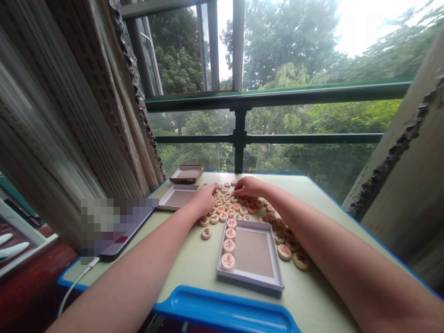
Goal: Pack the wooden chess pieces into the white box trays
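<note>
Round wooden xiangqi pieces (221,209) with red or black characters lie in a loose crowd across the middle of the table. My left hand (205,201) reaches into their left side, a finger stretched over the far pieces; its other fingers are mostly hidden. At the far right of the crowd, my right hand (249,187) is bent downward, fingertips apart and among the pieces, with no piece clearly held. Nearer me is a shallow white box tray (280,280). Several red-character pieces (229,245) form a column along its left side.
A second white tray (163,206) and a brown-edged box (186,180) stand at the back left. A laptop-like device (121,243) with a white cable (78,280) occupies the left edge. A blue trough (229,307) borders the near edge. Curtains (86,92) flank the window.
</note>
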### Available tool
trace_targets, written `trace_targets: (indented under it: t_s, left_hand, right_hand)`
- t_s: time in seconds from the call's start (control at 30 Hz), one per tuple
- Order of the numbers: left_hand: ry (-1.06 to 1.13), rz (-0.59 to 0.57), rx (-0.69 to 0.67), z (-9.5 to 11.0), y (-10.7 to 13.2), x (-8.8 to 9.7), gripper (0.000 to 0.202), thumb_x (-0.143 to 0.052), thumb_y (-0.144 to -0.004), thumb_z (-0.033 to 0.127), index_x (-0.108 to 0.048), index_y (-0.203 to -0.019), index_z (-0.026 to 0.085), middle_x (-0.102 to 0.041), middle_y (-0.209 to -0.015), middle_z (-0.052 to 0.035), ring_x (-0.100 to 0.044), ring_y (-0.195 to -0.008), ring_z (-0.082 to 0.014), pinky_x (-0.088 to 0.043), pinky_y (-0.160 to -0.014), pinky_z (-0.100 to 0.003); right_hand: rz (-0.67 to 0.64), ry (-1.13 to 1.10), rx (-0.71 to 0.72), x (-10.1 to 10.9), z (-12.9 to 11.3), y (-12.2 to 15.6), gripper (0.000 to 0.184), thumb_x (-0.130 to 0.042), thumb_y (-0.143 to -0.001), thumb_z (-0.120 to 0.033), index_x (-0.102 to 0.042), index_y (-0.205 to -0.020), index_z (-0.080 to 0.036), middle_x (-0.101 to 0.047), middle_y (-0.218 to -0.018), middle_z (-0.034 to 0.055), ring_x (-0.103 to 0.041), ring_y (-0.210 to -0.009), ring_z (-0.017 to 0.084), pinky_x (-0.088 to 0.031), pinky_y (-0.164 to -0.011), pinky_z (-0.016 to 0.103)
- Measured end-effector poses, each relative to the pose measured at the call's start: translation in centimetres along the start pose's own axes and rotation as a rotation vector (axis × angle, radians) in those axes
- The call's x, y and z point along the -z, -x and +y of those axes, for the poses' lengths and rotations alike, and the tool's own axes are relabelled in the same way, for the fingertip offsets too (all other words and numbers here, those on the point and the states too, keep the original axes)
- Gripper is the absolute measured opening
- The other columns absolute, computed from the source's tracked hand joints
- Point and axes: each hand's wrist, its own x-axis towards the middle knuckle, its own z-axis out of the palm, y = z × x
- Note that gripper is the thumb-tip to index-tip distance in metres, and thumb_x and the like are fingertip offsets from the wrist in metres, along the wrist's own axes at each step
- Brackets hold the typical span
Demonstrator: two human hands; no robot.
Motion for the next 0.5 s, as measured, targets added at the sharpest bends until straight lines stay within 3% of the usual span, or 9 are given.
trace_targets:
  t_s: [0.13,0.27,0.37,0.5]
  left_hand:
    - [0.001,0.0,-0.003,0.0,-0.02,0.01,0.042,-0.04,-0.074,0.007,-0.06,-0.11,0.014,-0.064,-0.11,-0.0107,-0.058,-0.101,-0.0214,-0.043,-0.09,-0.029]
    - [-0.002,0.01,0.011,0.03,-0.08,-0.15,0.04,-0.042,-0.076,0.009,-0.058,-0.112,0.012,-0.064,-0.109,-0.0112,-0.057,-0.102,-0.0205,-0.042,-0.092,-0.029]
    - [0.002,0.012,0.015,0.0,-0.12,-0.25,0.04,-0.042,-0.076,0.009,-0.057,-0.113,0.012,-0.064,-0.108,-0.0114,-0.058,-0.101,-0.0202,-0.042,-0.092,-0.029]
    - [0.007,0.012,0.009,0.06,-0.03,-0.14,0.04,-0.044,-0.074,0.009,-0.058,-0.112,0.012,-0.064,-0.108,-0.0116,-0.058,-0.1,-0.0207,-0.043,-0.09,-0.029]
  right_hand:
    - [0.021,-0.035,-0.035,0.11,0.22,0.11,0.039,-0.066,-0.062,-0.049,-0.07,-0.087,-0.019,-0.069,-0.085,0.0043,-0.06,-0.073,0.018,-0.042,-0.061,0.025]
    - [0.031,-0.13,0.002,0.31,0.01,0.01,0.035,-0.066,-0.065,-0.035,-0.069,-0.097,-0.021,-0.068,-0.096,0.0026,-0.06,-0.08,0.017,-0.043,-0.068,0.023]
    - [-0.02,-0.11,-0.001,0.39,-0.2,0.02,0.026,-0.064,-0.065,-0.027,-0.071,-0.089,-0.02,-0.069,-0.087,0.0021,-0.06,-0.077,0.016,-0.043,-0.066,0.022]
    - [0.01,-0.124,-0.031,0.24,-0.25,0.07,0.027,-0.068,-0.063,-0.032,-0.068,-0.086,-0.017,-0.067,-0.082,0.0026,-0.058,-0.07,0.015,-0.041,-0.057,0.022]
